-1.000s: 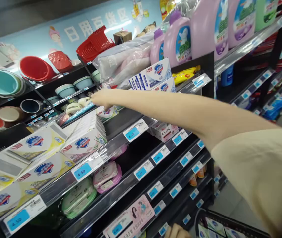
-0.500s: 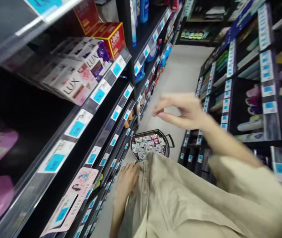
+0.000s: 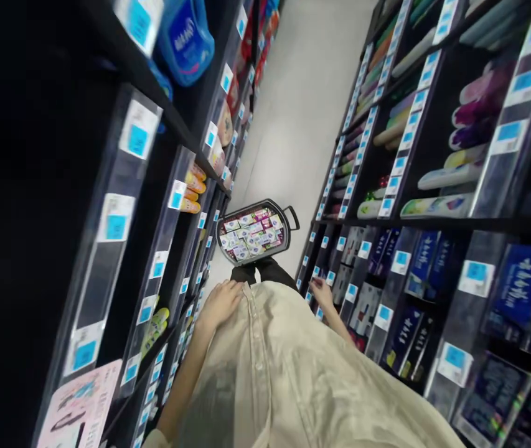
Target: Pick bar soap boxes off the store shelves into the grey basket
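Note:
My left hand (image 3: 223,303) rests at the front of my beige shirt (image 3: 302,354), its fingers lying against the cloth near the hem. No object shows in it. Low at my right side hangs my right hand (image 3: 323,292), fingers loosely bent and apart, with nothing visible in them; it is nearest the right-hand shelves. On the floor before my feet stands a black shopping basket (image 3: 288,239) with its handle out to the right. Many small white, purple and pink boxes (image 3: 252,233) lie packed inside it.
Dark shelves with price tags (image 3: 116,218) run along my left, holding a blue bottle (image 3: 185,40) and orange-capped items (image 3: 193,188). A pink display card (image 3: 81,404) juts out low. Right-hand shelves carry bottles (image 3: 442,205) and blue boxes (image 3: 521,286). Pale floor (image 3: 302,93) stretches ahead between them.
My right hand has dropped from in front of me down to my right side. The view has turned downward and right; the soap boxes on the upper left shelf are out of sight.

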Tool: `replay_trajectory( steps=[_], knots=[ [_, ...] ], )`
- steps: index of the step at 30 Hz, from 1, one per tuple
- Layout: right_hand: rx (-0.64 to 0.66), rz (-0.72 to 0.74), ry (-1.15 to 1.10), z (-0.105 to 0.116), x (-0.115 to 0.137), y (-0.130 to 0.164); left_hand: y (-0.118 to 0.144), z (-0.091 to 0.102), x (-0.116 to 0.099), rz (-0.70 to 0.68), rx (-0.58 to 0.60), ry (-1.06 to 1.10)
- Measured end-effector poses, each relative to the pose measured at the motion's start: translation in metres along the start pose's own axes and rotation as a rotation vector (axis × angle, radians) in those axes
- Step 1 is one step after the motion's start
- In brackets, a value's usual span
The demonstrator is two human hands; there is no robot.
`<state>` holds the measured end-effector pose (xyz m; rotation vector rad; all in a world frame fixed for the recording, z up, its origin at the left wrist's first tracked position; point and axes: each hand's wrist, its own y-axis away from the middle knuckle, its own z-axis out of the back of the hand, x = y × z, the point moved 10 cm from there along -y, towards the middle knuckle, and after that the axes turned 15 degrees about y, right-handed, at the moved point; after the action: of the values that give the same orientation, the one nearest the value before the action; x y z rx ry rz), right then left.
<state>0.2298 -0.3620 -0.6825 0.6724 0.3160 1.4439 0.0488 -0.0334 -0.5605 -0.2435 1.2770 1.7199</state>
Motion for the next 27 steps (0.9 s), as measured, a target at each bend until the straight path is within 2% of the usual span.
replay_trajectory(
  steps=[2, 4, 7, 9, 11, 14, 17, 21, 24, 27],
  knots=[
    [0.087, 0.017, 0.014, -0.026, 0.014, -0.039, -0.032, -0.015, 0.031, 0.078, 0.02, 0.13],
    [0.18, 0.041, 0.042, -0.052, 0.029, -0.079, -0.061, -0.041, 0.072, 0.248, 0.013, 0.242],
    [0.28, 0.057, 0.123, -0.085, 0.049, -0.132, -0.081, -0.102, 0.125, 0.534, 0.036, 0.298],
    [0.32, 0.05, 0.189, -0.105, 0.059, -0.162, -0.08, -0.152, 0.141, 0.68, 0.115, 0.305],
    [0.351, 0.029, 0.251, -0.127, 0.067, -0.185, -0.073, -0.195, 0.147, 0.79, 0.194, 0.311],
    [0.371, -0.008, 0.323, -0.165, 0.071, -0.21, -0.072, -0.24, 0.154, 0.875, 0.259, 0.316],
    [0.362, -0.03, 0.371, -0.213, 0.065, -0.227, -0.085, -0.271, 0.174, 0.928, 0.309, 0.342],
    [0.338, -0.044, 0.411, -0.282, 0.052, -0.249, -0.104, -0.303, 0.215, 1.055, 0.359, 0.364],
    [0.276, -0.03, 0.416, -0.325, 0.045, -0.272, -0.124, -0.307, 0.239, 1.093, 0.229, 0.318],
    [0.2, -0.021, 0.414, -0.354, 0.04, -0.294, -0.142, -0.3, 0.248, 1.07, 0.068, 0.242]
  ],
)
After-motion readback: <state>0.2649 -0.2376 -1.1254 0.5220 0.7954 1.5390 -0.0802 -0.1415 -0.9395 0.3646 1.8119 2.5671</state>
